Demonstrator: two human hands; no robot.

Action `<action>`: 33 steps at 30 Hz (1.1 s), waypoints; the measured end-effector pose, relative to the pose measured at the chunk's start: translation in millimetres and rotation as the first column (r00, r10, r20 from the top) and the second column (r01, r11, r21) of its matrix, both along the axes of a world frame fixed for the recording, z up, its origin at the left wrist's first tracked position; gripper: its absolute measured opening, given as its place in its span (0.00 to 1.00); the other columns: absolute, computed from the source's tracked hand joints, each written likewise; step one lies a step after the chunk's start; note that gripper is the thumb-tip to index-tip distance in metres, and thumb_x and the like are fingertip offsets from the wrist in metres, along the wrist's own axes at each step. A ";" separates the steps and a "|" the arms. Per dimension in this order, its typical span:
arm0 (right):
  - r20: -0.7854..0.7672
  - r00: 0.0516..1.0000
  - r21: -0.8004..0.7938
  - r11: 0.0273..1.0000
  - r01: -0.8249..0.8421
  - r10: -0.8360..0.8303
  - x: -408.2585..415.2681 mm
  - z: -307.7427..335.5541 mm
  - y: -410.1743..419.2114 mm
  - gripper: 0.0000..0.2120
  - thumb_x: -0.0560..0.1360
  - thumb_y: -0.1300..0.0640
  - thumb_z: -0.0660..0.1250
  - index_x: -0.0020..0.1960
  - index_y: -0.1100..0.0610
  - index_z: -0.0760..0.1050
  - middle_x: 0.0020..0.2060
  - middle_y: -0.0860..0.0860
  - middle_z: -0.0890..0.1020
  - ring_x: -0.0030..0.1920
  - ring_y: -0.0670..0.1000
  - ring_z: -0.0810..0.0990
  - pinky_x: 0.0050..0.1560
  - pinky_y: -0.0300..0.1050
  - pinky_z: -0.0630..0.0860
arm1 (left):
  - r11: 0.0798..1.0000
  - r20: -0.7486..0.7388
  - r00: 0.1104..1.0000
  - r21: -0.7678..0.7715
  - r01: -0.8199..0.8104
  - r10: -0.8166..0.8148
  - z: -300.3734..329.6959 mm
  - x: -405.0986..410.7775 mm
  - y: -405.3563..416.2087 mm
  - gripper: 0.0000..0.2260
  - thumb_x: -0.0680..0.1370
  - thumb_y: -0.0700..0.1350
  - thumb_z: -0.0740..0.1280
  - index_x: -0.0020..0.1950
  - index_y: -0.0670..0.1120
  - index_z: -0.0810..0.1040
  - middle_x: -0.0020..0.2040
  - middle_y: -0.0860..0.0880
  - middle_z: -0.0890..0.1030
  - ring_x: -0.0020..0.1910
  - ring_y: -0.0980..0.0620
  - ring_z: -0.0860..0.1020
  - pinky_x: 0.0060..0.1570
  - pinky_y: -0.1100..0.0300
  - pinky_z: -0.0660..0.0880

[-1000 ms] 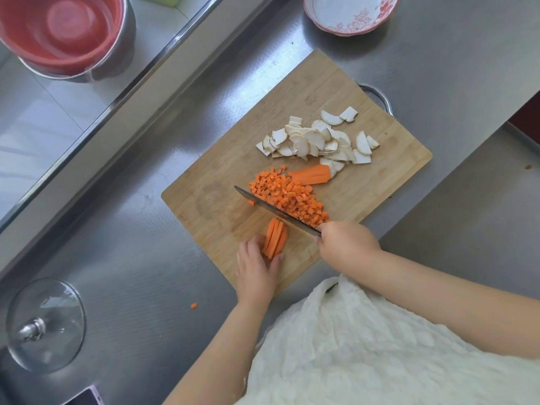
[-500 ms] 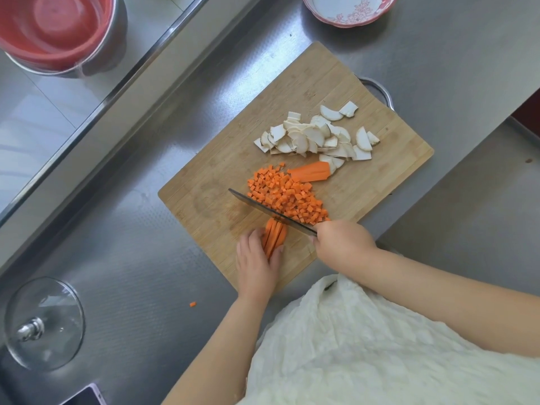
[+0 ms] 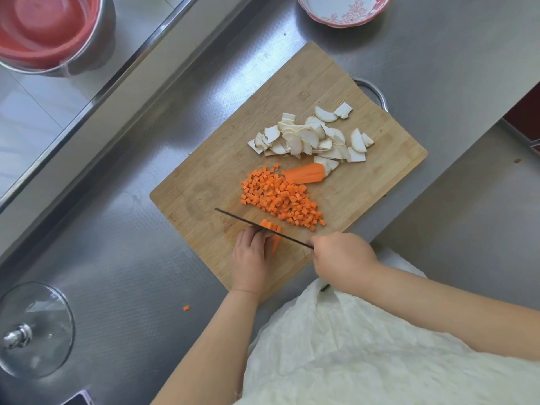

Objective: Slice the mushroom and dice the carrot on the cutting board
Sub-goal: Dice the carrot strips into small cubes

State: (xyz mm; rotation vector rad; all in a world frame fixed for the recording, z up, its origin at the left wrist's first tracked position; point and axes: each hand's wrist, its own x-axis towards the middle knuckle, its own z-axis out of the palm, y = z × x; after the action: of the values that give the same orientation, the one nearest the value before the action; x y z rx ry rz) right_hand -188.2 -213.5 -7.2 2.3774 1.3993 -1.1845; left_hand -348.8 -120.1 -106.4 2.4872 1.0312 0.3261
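A wooden cutting board (image 3: 204,182) lies on the steel counter. White mushroom slices (image 3: 309,138) are piled at its far side. Below them lies an uncut carrot piece (image 3: 306,174) beside a heap of diced carrot (image 3: 280,200). My left hand (image 3: 251,258) holds a bundle of carrot strips (image 3: 273,232) near the board's front edge, fingers curled over them. My right hand (image 3: 342,260) grips the handle of a knife (image 3: 263,228), whose blade lies across the strips right against my left fingertips. A few fresh cubes sit just beyond the blade.
A red basin (image 3: 43,27) inside a steel bowl sits in the sink at top left. A red-patterned white bowl (image 3: 342,10) stands beyond the board. A glass lid (image 3: 35,331) lies at the lower left. One stray carrot cube (image 3: 186,308) lies on the counter.
The knife has worked back along the carrot strips toward my left hand, and the exposed bundle is shorter. My left fingers have drawn back and curled. New cubes lie beyond the blade.
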 end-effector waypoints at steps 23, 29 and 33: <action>-0.150 0.949 -0.125 0.957 0.261 -0.278 3.7 -16.3 26.0 0.12 0.80 0.49 0.59 0.53 0.57 0.74 0.43 0.54 0.77 0.47 0.57 0.79 0.41 0.45 0.72 | 0.997 0.025 0.998 -0.056 -0.056 0.057 -0.2 3.7 -3.1 0.11 0.77 0.47 0.65 0.42 0.42 0.81 0.44 0.46 0.79 0.43 0.49 0.74 0.37 0.58 0.71; -0.072 0.992 0.015 0.994 0.107 -0.106 -2.6 1.6 17.2 0.13 0.81 0.50 0.55 0.53 0.56 0.76 0.44 0.55 0.80 0.44 0.57 0.78 0.35 0.43 0.68 | 0.998 0.042 0.998 -0.048 -0.048 0.050 6.7 -1.1 -1.7 0.13 0.78 0.47 0.63 0.44 0.41 0.81 0.44 0.45 0.79 0.44 0.48 0.75 0.41 0.62 0.68; -0.036 0.999 0.007 1.000 0.008 -0.008 -9.3 15.6 13.4 0.08 0.78 0.62 0.56 0.49 0.55 0.74 0.43 0.53 0.79 0.37 0.54 0.70 0.25 0.41 0.57 | 0.998 0.041 0.998 -0.030 -0.054 0.056 4.1 -2.9 -5.0 0.11 0.76 0.45 0.63 0.42 0.39 0.80 0.41 0.44 0.78 0.41 0.49 0.72 0.38 0.60 0.69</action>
State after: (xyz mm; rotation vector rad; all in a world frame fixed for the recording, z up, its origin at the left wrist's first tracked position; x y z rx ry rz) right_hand -197.5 -200.1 8.4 2.3800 1.4081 -1.2325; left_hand -351.8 -125.0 -102.4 2.4199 1.0814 0.3761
